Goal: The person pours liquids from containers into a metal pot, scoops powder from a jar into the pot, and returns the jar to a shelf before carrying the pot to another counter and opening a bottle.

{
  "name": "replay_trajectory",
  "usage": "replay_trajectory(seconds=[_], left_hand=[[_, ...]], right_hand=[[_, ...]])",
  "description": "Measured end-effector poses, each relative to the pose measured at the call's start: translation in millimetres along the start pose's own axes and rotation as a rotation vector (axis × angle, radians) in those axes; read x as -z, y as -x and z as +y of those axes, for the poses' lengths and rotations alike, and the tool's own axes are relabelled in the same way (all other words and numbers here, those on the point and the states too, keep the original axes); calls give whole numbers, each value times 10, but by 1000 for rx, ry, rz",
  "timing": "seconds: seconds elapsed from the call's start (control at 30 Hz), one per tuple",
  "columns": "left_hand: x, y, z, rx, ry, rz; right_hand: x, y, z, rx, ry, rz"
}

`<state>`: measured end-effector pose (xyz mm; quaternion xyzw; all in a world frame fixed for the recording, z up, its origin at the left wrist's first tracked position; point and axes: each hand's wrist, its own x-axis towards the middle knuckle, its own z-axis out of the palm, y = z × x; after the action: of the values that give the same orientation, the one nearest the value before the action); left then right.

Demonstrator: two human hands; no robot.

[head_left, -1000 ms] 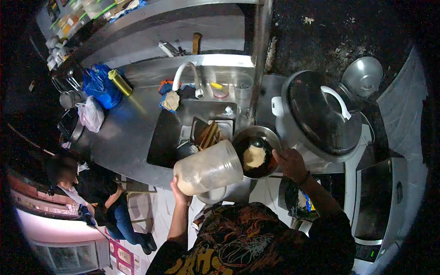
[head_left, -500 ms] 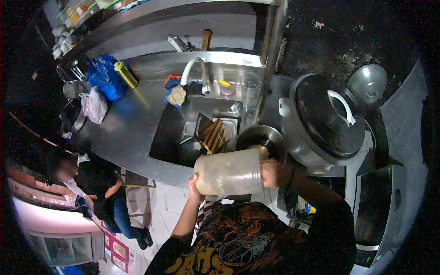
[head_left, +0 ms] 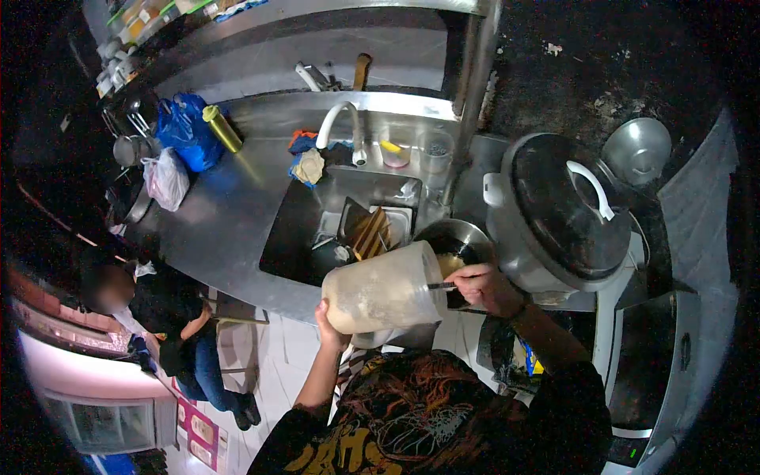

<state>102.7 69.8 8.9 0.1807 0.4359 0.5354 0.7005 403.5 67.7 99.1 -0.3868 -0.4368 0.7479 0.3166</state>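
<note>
My left hand (head_left: 331, 326) grips the base end of a large translucent plastic container (head_left: 384, 289), which is tilted on its side with its mouth to the right. Pale, powdery material shows through its wall. At the mouth, my right hand (head_left: 487, 289) is closed around the dark handle of a utensil (head_left: 440, 286); its far end is hidden inside the container. Just behind the mouth stands a metal pot (head_left: 480, 237) with something pale and brownish in it.
The sink (head_left: 289, 229) holds a striped wooden board (head_left: 372, 233) and dark cookware. A white faucet (head_left: 339, 111) rises behind it. A large lidded pot (head_left: 518, 229) stands at right. Bags and a yellow-green bottle (head_left: 222, 129) are at left. Another person (head_left: 178, 317) is at lower left.
My right hand has come back from the container's mouth and now shows the utensil's handle. The container has shifted slightly left, its mouth end tilting up.
</note>
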Motion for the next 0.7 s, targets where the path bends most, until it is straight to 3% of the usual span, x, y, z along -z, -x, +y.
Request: replay_trajectory(seconds=[0.07,0.3,0.4,0.47,0.5,0.57,0.6,0.67,0.7], left_hand=[[-38,33,16,-12,23,4],[16,-20,-55,-27,133,-9],[87,-33,-62,-23,169,-40],[110,-40,-32,-34,160,-23],[128,-37,-21,-44,149,-4],[198,-52,-17,-41,158,-18],[208,-56,-8,-44,168,-36],[217,-48,-2,-53,162,-30],[209,-39,6,-60,158,-25]], right_hand=[[-27,35,-79,-2,268,263],[-2,205,-89,60,111,340],[108,229,14,205,61,464],[323,185,232,416,412,640],[374,195,285,411,412,640],[450,220,374,670,1118,701],[466,227,385,671,1118,700],[495,222,399,640,1518,691],[516,217,416,642,1517,687]])
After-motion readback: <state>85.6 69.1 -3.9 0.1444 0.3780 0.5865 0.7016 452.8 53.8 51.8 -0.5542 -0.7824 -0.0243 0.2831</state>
